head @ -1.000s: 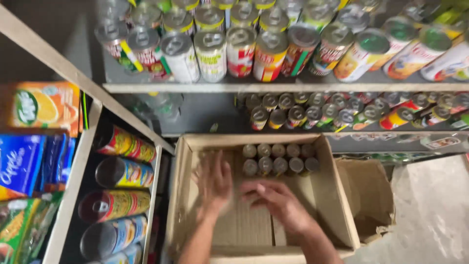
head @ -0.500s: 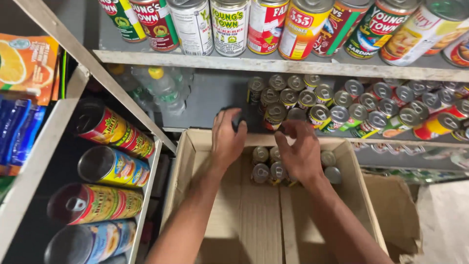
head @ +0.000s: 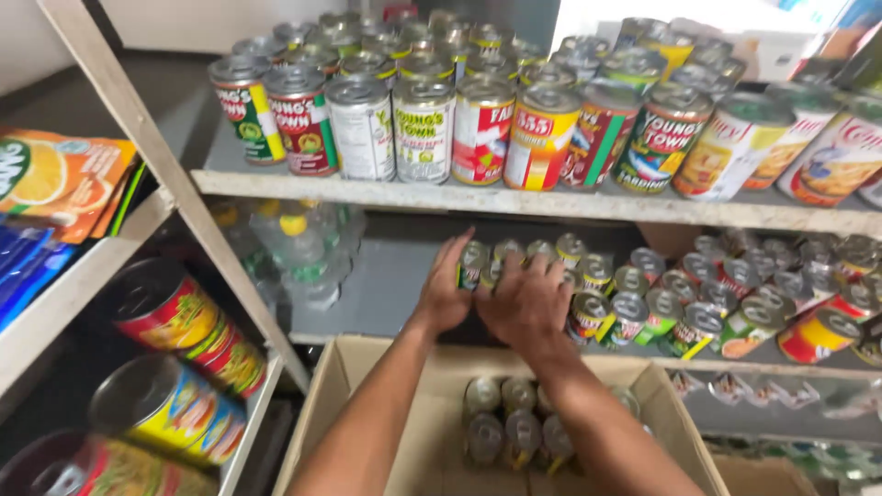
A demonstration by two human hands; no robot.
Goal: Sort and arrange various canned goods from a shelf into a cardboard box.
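Reaching up from the box, both hands — left, right — now close on small cans at the middle shelf; more cans remain boxed.

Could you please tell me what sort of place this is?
Probably a small grocery store: tiered shelves hold rows of labelled tin cans, bottled water sits beneath, and an open cardboard box of small cans stands below.
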